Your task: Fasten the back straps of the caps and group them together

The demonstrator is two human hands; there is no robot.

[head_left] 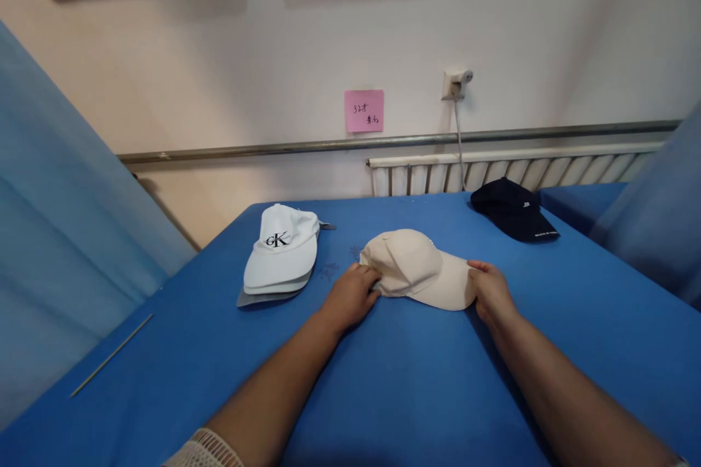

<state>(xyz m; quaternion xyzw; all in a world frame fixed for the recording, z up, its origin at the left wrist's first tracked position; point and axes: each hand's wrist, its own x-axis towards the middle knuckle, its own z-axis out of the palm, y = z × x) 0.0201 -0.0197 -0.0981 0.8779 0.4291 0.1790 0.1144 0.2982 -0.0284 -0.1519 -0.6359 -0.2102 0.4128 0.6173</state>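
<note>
A beige baseball cap (410, 263) lies on the blue table in front of me, its brim pointing right. My left hand (353, 293) is closed on the cap's back edge, with the fingertips partly hidden against the fabric. At the other end, my right hand (491, 290) pinches the tip of the brim between thumb and fingers. To the left sits a stack of caps (285, 252), a white one with black letters on top and a grey brim showing underneath. A dark navy cap (510, 208) rests at the back right, apart from both hands.
The blue-covered table (416, 394) reaches back toward a radiator (520, 169) and a metal pipe (274, 151) along the wall. A thin stick (112, 355) lies near its left edge. Blue curtains (60, 248) hang at both sides. A cord runs down from a wall socket (453, 86).
</note>
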